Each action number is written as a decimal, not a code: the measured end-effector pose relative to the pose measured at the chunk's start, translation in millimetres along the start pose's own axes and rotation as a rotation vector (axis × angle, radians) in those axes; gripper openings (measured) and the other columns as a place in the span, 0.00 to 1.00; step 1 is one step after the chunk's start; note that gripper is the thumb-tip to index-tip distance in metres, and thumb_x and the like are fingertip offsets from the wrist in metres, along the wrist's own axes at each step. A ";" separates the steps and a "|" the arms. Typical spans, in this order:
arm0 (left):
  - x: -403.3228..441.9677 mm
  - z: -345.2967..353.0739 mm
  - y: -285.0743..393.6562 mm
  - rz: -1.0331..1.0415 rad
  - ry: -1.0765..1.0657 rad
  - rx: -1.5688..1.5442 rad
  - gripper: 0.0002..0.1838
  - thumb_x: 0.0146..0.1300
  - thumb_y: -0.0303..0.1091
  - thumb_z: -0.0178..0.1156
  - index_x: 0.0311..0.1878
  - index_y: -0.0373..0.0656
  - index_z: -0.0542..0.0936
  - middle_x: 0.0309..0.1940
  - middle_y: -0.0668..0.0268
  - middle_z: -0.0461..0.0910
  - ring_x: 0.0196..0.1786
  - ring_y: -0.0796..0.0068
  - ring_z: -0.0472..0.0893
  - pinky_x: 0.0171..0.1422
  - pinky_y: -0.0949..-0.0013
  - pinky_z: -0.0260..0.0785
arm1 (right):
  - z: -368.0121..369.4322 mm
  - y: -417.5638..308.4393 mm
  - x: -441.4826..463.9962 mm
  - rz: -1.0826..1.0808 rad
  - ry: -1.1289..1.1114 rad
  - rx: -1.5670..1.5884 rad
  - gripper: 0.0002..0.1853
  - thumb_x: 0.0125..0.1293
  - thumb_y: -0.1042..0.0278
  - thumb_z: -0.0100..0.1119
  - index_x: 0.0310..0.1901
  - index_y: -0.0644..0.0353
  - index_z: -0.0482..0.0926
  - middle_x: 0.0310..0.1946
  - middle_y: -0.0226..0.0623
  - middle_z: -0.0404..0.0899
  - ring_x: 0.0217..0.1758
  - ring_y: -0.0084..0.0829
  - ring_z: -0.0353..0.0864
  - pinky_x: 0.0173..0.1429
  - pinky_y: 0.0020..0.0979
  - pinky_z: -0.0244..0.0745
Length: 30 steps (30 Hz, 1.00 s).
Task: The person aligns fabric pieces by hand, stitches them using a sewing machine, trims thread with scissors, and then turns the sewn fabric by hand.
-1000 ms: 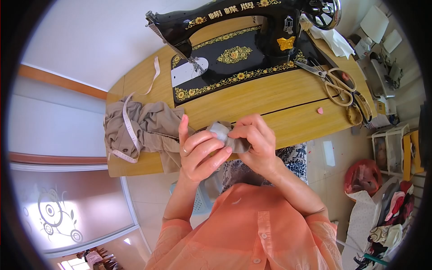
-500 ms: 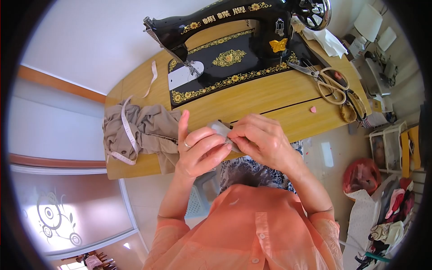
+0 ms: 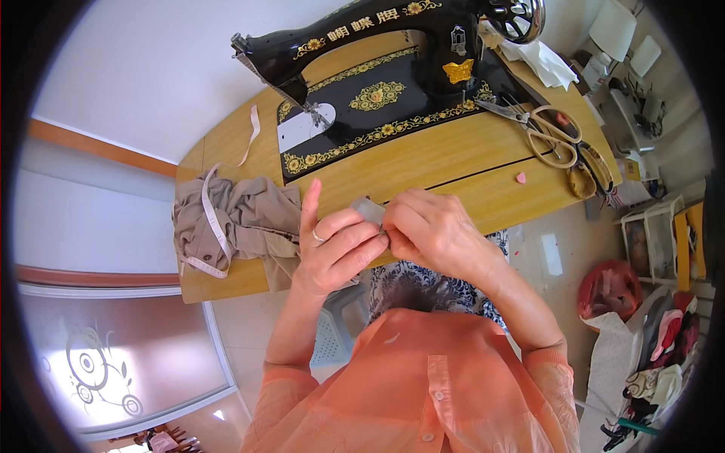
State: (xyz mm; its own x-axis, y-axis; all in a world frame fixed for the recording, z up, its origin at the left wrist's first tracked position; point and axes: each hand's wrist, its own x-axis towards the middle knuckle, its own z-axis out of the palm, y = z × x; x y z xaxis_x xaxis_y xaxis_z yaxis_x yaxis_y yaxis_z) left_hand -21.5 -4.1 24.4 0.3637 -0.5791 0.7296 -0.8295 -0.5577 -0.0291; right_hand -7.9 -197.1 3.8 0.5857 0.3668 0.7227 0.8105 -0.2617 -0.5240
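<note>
My left hand (image 3: 338, 245) pinches a small piece of grey fabric (image 3: 368, 211), its index finger pointing up and a ring on one finger. Against it, my right hand (image 3: 430, 230) has its fingertips pressed together on the fabric's lower edge. Both hands meet in front of my body, above the front edge of the table. Most of the fabric is hidden by my fingers, and any smaller item between them cannot be made out. Left of my hands lies a crumpled pair of brown trousers (image 3: 253, 214), with a white tape measure (image 3: 214, 219) draped over it.
A black sewing machine (image 3: 362, 90) with gold decoration stands on the wooden table (image 3: 423, 170). Scissors (image 3: 540, 132) and a pink piece of chalk (image 3: 521, 178) lie to the right. Beyond the table are a red bin (image 3: 610, 294) and a heap of cloths (image 3: 661, 343).
My right fingers have curled in closer to my left fingertips, covering more of the grey fabric's lower part. The view has shifted slightly. The trousers and scissors stay put.
</note>
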 end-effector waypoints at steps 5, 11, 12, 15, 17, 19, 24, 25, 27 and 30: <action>-3.9 5.3 1.0 -0.031 0.047 -0.062 0.09 0.43 0.29 0.72 0.31 0.50 0.84 0.30 0.76 0.80 0.37 0.75 0.79 0.75 0.39 0.55 | 8.3 -0.5 -13.1 0.427 0.044 0.457 0.05 0.55 0.77 0.60 0.33 0.64 0.74 0.24 0.36 0.75 0.26 0.29 0.78 0.31 0.28 0.74; -5.6 8.0 0.4 -0.036 0.041 -0.076 0.10 0.44 0.28 0.72 0.32 0.48 0.84 0.33 0.75 0.82 0.36 0.76 0.80 0.75 0.43 0.57 | 17.5 3.2 -21.2 0.621 0.071 0.657 0.03 0.61 0.76 0.57 0.34 0.65 0.74 0.24 0.32 0.76 0.26 0.19 0.76 0.31 0.24 0.72; -5.8 8.5 0.6 -0.034 0.044 -0.073 0.10 0.44 0.28 0.72 0.32 0.48 0.84 0.33 0.75 0.82 0.36 0.76 0.80 0.75 0.44 0.58 | 17.9 4.1 -21.1 0.600 0.082 0.640 0.03 0.61 0.75 0.57 0.34 0.65 0.74 0.24 0.31 0.75 0.25 0.18 0.75 0.30 0.24 0.72; -8.3 8.4 1.5 -0.040 0.047 -0.064 0.10 0.44 0.27 0.72 0.31 0.48 0.83 0.33 0.75 0.83 0.36 0.76 0.80 0.75 0.46 0.58 | 21.2 8.7 -23.9 0.619 0.137 0.652 0.03 0.61 0.75 0.57 0.34 0.65 0.74 0.23 0.30 0.74 0.24 0.17 0.73 0.29 0.23 0.70; -11.0 6.8 1.7 -0.059 0.044 -0.055 0.09 0.45 0.26 0.72 0.30 0.48 0.83 0.33 0.75 0.82 0.36 0.76 0.80 0.75 0.46 0.58 | 21.0 9.2 -24.6 0.647 0.142 0.655 0.03 0.61 0.75 0.56 0.34 0.65 0.74 0.23 0.29 0.73 0.23 0.17 0.72 0.28 0.23 0.69; -12.7 7.0 1.3 -0.068 0.055 -0.061 0.09 0.45 0.25 0.72 0.30 0.48 0.83 0.33 0.75 0.83 0.36 0.76 0.79 0.75 0.47 0.58 | 18.9 7.3 -22.6 0.660 0.111 0.632 0.03 0.62 0.75 0.56 0.34 0.65 0.74 0.23 0.29 0.73 0.23 0.16 0.71 0.28 0.23 0.68; -12.6 7.5 1.6 -0.083 0.068 -0.074 0.10 0.45 0.23 0.71 0.29 0.48 0.82 0.33 0.75 0.83 0.36 0.76 0.79 0.75 0.47 0.58 | 22.3 6.3 -22.2 0.675 0.154 0.592 0.03 0.62 0.75 0.56 0.34 0.65 0.74 0.23 0.29 0.74 0.23 0.16 0.72 0.28 0.23 0.68; -12.7 8.0 1.5 -0.087 0.072 -0.077 0.10 0.45 0.23 0.71 0.29 0.48 0.82 0.33 0.75 0.82 0.36 0.76 0.79 0.75 0.47 0.58 | 23.1 6.4 -22.3 0.675 0.165 0.589 0.03 0.62 0.76 0.55 0.34 0.65 0.74 0.23 0.29 0.74 0.23 0.16 0.72 0.28 0.23 0.68; -11.9 8.6 1.4 -0.095 0.073 -0.082 0.10 0.45 0.23 0.72 0.29 0.48 0.82 0.34 0.74 0.82 0.37 0.76 0.79 0.75 0.47 0.58 | 23.2 7.7 -23.9 0.693 0.153 0.612 0.04 0.63 0.74 0.56 0.36 0.65 0.73 0.24 0.29 0.74 0.24 0.17 0.73 0.29 0.23 0.69; -6.3 7.7 1.8 -0.121 0.062 -0.097 0.10 0.45 0.23 0.72 0.29 0.48 0.81 0.34 0.74 0.83 0.41 0.74 0.80 0.75 0.47 0.57 | 21.7 5.0 -22.5 0.805 0.194 0.751 0.08 0.64 0.71 0.59 0.41 0.64 0.73 0.30 0.32 0.75 0.30 0.19 0.75 0.34 0.24 0.72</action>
State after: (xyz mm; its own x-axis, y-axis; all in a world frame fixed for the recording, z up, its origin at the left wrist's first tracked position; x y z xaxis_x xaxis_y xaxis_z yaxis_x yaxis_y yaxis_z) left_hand -22.0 -6.0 14.5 0.4395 -0.4719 0.7643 -0.8192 -0.5595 0.1256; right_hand -17.1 -187.3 -24.9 0.9826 0.1705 0.0740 0.0258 0.2693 -0.9627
